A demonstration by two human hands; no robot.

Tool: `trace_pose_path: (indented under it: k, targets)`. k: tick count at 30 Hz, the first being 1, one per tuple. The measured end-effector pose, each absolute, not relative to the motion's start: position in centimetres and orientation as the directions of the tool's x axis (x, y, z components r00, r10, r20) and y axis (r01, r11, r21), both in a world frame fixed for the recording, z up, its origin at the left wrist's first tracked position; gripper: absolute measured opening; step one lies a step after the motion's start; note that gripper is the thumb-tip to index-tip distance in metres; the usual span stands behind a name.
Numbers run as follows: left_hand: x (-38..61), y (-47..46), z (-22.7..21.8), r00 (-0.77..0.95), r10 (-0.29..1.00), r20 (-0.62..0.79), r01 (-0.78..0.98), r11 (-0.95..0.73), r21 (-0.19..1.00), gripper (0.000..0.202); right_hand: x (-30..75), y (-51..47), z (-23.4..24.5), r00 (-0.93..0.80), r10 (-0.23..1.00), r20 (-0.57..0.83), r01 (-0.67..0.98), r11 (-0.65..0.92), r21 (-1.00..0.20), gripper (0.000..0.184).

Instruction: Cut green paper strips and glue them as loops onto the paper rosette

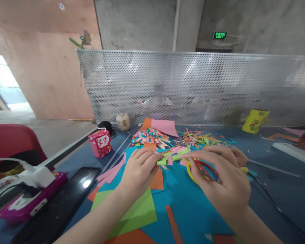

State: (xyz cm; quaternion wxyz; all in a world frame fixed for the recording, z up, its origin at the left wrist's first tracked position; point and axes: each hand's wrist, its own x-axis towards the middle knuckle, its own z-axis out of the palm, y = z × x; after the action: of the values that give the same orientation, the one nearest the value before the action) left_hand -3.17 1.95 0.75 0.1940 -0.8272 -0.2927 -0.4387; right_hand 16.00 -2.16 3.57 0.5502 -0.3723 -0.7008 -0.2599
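Note:
Over the middle of the table, my left hand pinches one end of a curled green and pink paper strip. Thumb and forefinger of my right hand are closed at the strip's other end. Scissors with red and yellow handles sit under the right palm; whether the fingers go through the loops is hidden. Beneath both hands lie blue paper sheets, a green sheet and a narrow orange strip. Just beyond is a heap of fringed paper pieces.
Thin paper shreds lie at the back, near a pink sheet. A red drink carton, a black phone and a purple power strip stand left. At right are a yellow container and black cable. A perforated metal screen borders the table.

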Motion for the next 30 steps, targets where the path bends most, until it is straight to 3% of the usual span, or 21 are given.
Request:
trace_pose_path:
  k: [11,22,30]
  targets:
    - [-3.4,1.7,1.5,0.448,0.222,0.866,0.651,-0.745,-0.146,0.014,16.1,-2.3,3.5,-0.262,0.151,0.953,0.75,0.654,0.103,0.02]
    - [-3.3,1.5,1.9,0.481,0.189,0.856,0.656,-0.725,-0.209,0.012,16.2,-2.3,2.9,-0.28,0.175,0.944,0.789,0.603,0.122,0.022]
    - [-3.4,1.4,1.8,0.51,0.145,0.848,0.653,-0.707,-0.272,0.017,16.4,-1.9,3.0,-0.284,0.272,0.919,0.77,0.636,0.05,0.019]
